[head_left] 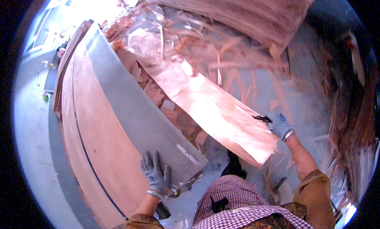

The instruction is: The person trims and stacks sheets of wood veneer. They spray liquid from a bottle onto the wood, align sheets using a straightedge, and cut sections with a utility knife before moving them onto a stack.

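My left hand (pixel 156 175), in a light grey-blue glove, has its fingers spread. It lies over the border between a pale wood veneer sheet (pixel 99 130) and a long grey board (pixel 138 114), pressing nothing between its fingers. My right hand (pixel 280 125), in a matching glove, is closed at the near end of a long, pale veneer strip (pixel 213 110). A dark, slim, pointed tool (pixel 261 118) juts from that hand over the strip; its exact kind is unclear. The strip slants away to the far left, and its near end looks ragged.
A black cord or line (pixel 89 161) runs along the veneer sheet at left. Torn veneer scraps (pixel 237 80) litter the floor ahead. A large veneer stack (pixel 245 11) stands at the far side, and another brownish pile (pixel 352 118) is at right.
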Available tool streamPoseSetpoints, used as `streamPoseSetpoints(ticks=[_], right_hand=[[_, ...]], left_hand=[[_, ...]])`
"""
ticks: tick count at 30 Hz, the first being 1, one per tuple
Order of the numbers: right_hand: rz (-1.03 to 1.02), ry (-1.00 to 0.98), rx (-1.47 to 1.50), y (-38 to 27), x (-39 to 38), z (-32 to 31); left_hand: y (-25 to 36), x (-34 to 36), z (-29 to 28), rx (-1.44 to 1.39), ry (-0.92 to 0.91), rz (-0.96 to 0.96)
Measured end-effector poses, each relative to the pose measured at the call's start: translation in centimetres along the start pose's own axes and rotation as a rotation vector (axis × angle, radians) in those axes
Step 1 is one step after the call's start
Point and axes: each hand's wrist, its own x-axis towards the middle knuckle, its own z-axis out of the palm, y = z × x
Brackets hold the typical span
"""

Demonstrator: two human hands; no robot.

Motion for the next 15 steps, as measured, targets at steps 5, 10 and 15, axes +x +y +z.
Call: streamPoseSetpoints(ticks=[5, 10, 15], right_hand=[[-0.189, -0.002, 0.24, -9.5, 0.7, -11.6], [-0.311, -0.197, 0.782, -12.9, 6.8, -19.0], [-0.35, -0.302, 0.859, -13.8, 12.5, -24.4]], left_hand=[[-2.2, -3.1, -2.0, -0.033, 0.007, -0.077], [-1.3, -2.0, 0.2, -0.036, 0.005, -0.09], [-0.1, -0.6, 0.5, -0.083, -0.1, -0.132]])
